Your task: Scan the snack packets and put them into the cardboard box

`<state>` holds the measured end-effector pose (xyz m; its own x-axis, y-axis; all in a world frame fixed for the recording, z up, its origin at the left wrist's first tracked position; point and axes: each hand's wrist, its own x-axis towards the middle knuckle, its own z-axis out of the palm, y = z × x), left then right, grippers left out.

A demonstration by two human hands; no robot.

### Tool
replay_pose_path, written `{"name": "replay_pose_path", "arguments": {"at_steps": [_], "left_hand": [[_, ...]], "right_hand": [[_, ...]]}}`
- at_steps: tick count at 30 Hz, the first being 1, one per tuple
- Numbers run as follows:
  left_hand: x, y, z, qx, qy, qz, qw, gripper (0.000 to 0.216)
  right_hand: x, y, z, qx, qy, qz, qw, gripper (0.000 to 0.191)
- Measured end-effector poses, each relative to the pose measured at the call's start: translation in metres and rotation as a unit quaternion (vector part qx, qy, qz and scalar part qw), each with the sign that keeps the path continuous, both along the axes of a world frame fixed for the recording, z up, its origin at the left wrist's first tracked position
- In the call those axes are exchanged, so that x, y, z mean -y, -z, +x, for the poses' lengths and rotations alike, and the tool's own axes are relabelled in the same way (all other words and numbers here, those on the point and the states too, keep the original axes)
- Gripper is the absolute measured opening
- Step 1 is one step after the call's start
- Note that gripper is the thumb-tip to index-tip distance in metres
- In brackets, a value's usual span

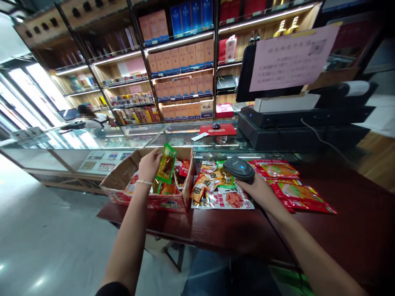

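My left hand (pixel 149 165) pinches a green-edged snack packet (pixel 167 163) by its side, holding it up over an open cardboard box (pixel 145 202). Inside the box lie more snack packets, several of them red or green. In my right hand (pixel 254 190) is a black barcode scanner (pixel 239 168), its head pointing left with a small blue light showing. Beneath and beside the scanner, small orange-and-white packets (pixel 207 183) and another green packet lie on a larger white snack bag (pixel 233 200). Red snack bags (pixel 304 195) are stacked right of my right hand.
A dark red table (pixel 212 226) carries these goods. Behind it runs a glass display counter (pixel 138 137) with a red folder (pixel 226 129) and a mouse on top. A monitor with a pink sign (pixel 290 61) stands back right. Another person (pixel 92 119) is far left, near stocked shelves.
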<state>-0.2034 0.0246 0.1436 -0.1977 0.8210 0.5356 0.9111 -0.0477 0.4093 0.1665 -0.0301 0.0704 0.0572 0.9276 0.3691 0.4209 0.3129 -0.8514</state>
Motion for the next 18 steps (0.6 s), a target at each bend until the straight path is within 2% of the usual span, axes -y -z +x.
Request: {"name": "replay_pose_path", "arguments": {"at_steps": [3, 7, 12, 18], "left_hand": [[0.003, 0.011, -0.010, 0.016, 0.031, -0.003, 0.999, 0.036], [0.010, 0.016, 0.011, 0.016, 0.086, -0.005, 0.996, 0.032], [0.019, 0.016, 0.064, -0.015, 0.164, -0.020, 0.986, 0.032], [0.018, 0.022, 0.144, -0.045, 0.253, -0.034, 0.966, 0.034]], "right_hand": [[-0.004, 0.000, -0.009, 0.001, -0.013, -0.017, 1.000, 0.041], [-0.004, -0.001, -0.009, -0.002, -0.019, -0.026, 0.999, 0.038], [0.007, -0.003, 0.010, 0.028, -0.004, -0.054, 0.998, 0.034], [0.026, 0.002, 0.058, 0.050, 0.061, -0.061, 0.995, 0.026]]}}
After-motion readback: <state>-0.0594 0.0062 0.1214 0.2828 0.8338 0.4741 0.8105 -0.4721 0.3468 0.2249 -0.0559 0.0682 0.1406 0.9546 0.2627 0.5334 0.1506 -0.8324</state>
